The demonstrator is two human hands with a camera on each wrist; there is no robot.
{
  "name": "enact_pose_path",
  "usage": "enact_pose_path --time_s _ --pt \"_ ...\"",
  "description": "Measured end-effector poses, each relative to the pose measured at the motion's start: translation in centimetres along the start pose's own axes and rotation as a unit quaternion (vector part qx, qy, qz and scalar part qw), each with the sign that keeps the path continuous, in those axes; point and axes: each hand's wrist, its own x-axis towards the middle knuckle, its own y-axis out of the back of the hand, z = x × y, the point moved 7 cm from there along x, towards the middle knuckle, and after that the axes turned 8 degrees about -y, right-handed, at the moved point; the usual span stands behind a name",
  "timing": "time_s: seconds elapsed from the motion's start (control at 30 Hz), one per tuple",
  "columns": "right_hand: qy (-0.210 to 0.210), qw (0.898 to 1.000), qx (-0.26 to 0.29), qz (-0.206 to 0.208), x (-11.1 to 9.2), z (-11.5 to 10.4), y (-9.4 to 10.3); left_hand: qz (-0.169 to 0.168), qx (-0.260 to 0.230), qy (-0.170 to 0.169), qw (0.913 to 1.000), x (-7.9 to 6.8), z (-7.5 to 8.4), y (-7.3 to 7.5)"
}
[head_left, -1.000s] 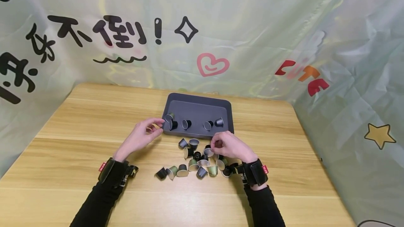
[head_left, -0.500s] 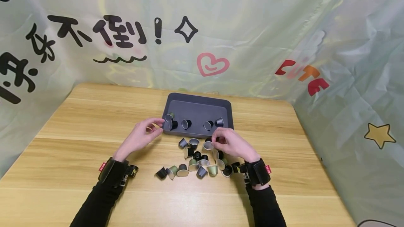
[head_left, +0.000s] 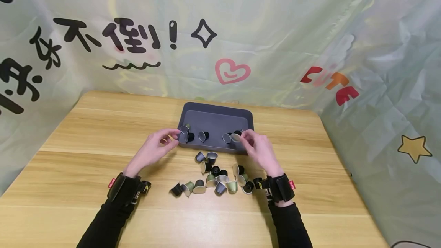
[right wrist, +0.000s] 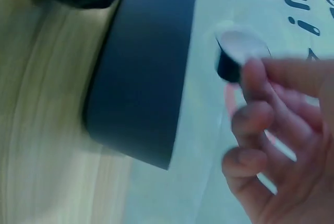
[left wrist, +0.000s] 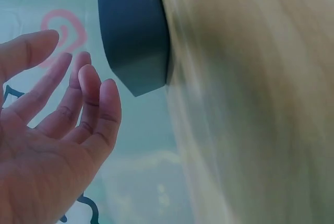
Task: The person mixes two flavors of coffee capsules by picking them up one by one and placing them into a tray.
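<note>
My right hand (head_left: pixel 260 149) pinches a dark coffee capsule (right wrist: pixel 229 63) with a pale lid, held over the near right part of the dark grey tray (head_left: pixel 220 118). In the right wrist view the tray wall (right wrist: pixel 146 67) stands beside it. Several capsules lie in the tray, among them a black one (head_left: pixel 204 136) in the middle and a green one (head_left: pixel 186 127) at the left. My left hand (head_left: pixel 156 148) is at the tray's left edge, fingers loosely bent with nothing in them; its palm (left wrist: pixel 47 172) shows bare in the left wrist view.
Between the forearms, several loose capsules in black, green and grey lie on the wooden table (head_left: pixel 103 125), such as a green one (head_left: pixel 232 187) and a black one (head_left: pixel 176 190). A printed curtain (head_left: pixel 275 41) hangs behind the table and along its sides.
My right hand has lifted a capsule from the back of the loose group and carried it up and right over the tray. The left hand has stayed in place.
</note>
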Motion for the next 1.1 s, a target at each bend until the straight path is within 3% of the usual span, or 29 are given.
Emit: enact_pose_path --time_s 0.13,0.27,0.43,0.57,0.67,0.8,1.1 --pt "-0.017 0.997 0.022 0.068 0.1 0.6 0.9 -0.024 0.006 -0.014 0.9996 -0.1 0.8 -0.1" --pt "-0.016 0.993 0.027 0.110 0.0 0.7 1.7 -0.109 -0.003 -0.035 0.9934 -0.4 1.6 -1.0" --pt "-0.020 0.992 0.023 0.122 0.0 0.8 2.1 -0.257 -0.055 -0.039 0.9640 -1.7 3.1 -2.7" --pt "-0.027 0.992 0.022 0.119 0.0 1.0 2.2 -0.322 -0.078 -0.005 0.9434 -2.8 4.0 -3.6" --pt "-0.032 0.993 0.023 0.114 0.0 1.1 2.1 -0.344 -0.080 0.018 0.9353 -3.4 4.2 -3.8" --pt "-0.036 0.993 0.026 0.109 0.0 1.1 2.2 -0.353 -0.084 0.034 0.9312 -3.7 4.4 -4.0" --pt "-0.034 0.994 0.029 0.100 -0.1 1.1 2.3 -0.350 -0.046 0.071 0.9330 -3.8 4.1 -4.5"
